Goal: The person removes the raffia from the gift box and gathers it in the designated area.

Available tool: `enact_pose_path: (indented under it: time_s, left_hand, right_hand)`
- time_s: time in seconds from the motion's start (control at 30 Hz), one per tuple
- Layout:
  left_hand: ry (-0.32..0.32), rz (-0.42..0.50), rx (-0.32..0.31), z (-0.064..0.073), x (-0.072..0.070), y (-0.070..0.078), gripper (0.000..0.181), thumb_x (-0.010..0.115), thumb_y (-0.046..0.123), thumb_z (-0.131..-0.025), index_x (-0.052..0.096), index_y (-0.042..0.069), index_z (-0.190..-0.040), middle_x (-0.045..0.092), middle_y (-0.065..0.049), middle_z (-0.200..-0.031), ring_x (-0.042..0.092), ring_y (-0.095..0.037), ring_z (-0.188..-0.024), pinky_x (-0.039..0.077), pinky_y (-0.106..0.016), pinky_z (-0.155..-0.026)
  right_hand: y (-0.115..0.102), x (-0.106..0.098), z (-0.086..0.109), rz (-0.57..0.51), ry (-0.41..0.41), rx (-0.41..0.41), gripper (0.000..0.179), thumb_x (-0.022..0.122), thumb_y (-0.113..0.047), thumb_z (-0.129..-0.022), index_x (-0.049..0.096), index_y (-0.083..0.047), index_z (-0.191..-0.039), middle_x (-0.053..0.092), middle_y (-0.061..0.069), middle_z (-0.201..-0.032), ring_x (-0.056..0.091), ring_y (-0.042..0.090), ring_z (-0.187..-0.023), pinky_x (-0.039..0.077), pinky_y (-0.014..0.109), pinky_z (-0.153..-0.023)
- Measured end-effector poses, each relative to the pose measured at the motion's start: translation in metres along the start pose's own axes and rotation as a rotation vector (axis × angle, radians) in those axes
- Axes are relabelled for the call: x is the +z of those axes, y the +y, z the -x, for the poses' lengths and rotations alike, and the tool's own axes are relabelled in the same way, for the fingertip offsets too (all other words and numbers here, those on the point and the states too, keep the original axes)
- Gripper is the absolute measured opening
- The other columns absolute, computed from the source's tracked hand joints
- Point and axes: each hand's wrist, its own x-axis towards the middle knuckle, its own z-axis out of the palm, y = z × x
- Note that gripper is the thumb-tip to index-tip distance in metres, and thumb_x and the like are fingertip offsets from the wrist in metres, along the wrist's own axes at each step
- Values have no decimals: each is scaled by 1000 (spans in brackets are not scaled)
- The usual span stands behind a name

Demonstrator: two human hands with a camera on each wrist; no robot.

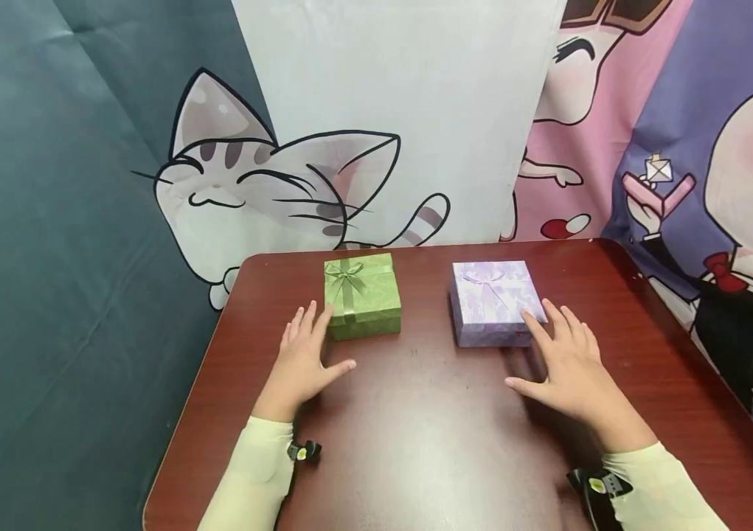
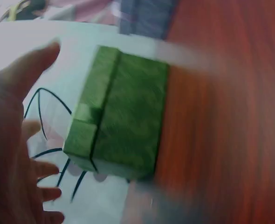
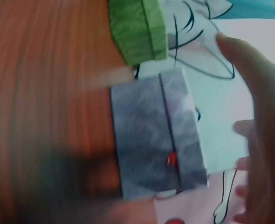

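Observation:
A green gift box [image 1: 371, 295] with a ribbon bow on its lid stands toward the back of the table, left of centre. To its right is a lilac gift box [image 1: 497, 301], also topped with a bow. My left hand [image 1: 302, 361] hovers at the front left of the green box, thumb spread and fingers extended; whether the fingertips touch it I cannot tell. Fingers also spread, my right hand [image 1: 571, 361] is held by the lilac box's front right corner. In the right wrist view a small red mark [image 3: 173, 159] shows on the lilac box's side.
Both boxes stand on a reddish-brown table [image 1: 403, 457] with rounded corners. Behind it hangs a cloth backdrop [image 1: 389, 66] printed with a cartoon cat and figures. A black strap [image 1: 304, 451] is on the left wrist and another strap [image 1: 598, 484] on the right.

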Motion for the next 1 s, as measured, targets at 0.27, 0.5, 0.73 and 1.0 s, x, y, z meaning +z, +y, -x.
enact_pose_path:
  time_s: [0.27, 0.5, 0.73, 1.0]
  left_hand:
    - [376, 981, -273, -45, 29, -1, 69, 68, 15, -101, 36, 9, -161, 42, -22, -159, 44, -36, -146, 37, -45, -120]
    - [514, 1079, -393, -64, 54, 3, 49, 69, 12, -99, 58, 1, -146, 60, -18, -144, 57, -27, -134, 47, -33, -110]
    - [523, 1011, -319, -59, 62, 1, 43, 71, 6, -98, 63, -1, -139, 62, -21, -140, 63, -31, -126, 53, -29, -102]
    - [505, 835, -232, -49, 57, 0, 41, 70, 9, -99, 65, 3, -139, 65, -18, -138, 66, -31, -121, 55, -37, -101]
  right_hand:
    - [-67, 39, -70, -467, 348, -192, 58, 78, -16, -84, 63, 1, -137, 59, 21, -140, 54, 42, -129, 40, 45, -114]
    - [-107, 116, -140, -838, 80, 202, 59, 68, -25, -101, 49, -4, -153, 53, 17, -152, 52, 35, -139, 42, 43, -116]
    - [-117, 151, -159, -929, -22, 362, 65, 70, -30, -100, 46, -4, -155, 51, 17, -154, 50, 29, -142, 40, 39, -117]
    - [-122, 146, -153, -912, 2, 333, 70, 71, -35, -100, 44, -5, -157, 46, 14, -158, 42, 26, -147, 34, 39, -121]
